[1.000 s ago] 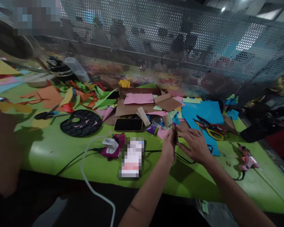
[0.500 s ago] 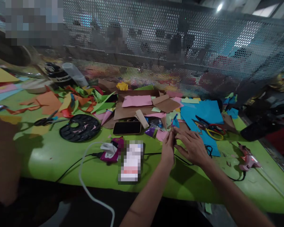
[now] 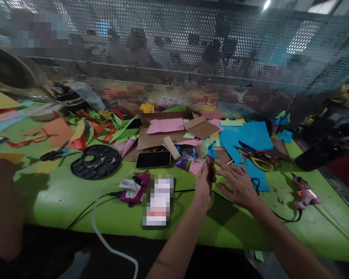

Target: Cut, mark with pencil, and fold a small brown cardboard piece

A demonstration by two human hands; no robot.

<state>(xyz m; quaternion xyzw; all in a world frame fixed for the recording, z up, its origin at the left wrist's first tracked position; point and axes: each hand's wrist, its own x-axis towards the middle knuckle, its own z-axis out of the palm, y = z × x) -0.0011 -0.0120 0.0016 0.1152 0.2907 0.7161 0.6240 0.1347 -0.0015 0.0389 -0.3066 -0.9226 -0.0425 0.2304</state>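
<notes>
My left hand (image 3: 204,182) is closed around the lower end of a small paper piece with a blue tip (image 3: 211,150), held upright over the green table (image 3: 64,190). My right hand (image 3: 239,182) lies beside it, fingers spread, fingertips touching the same piece near its base. Both hands sit just in front of a heap of coloured paper scraps (image 3: 192,135). A blue sheet (image 3: 251,135) with red and yellow scissors (image 3: 257,157) on it lies just right of my hands.
A dark phone (image 3: 153,159), a black round disc (image 3: 93,162), black scissors (image 3: 54,154) and orange and green scraps (image 3: 84,126) lie to the left. A pink glue gun (image 3: 304,192) with a black cable rests at right. A perforated metal screen (image 3: 174,58) closes the far edge.
Both hands stayed together on the small paper piece, shifting slightly left and nearer. The view drifted a little; nothing else on the table moved.
</notes>
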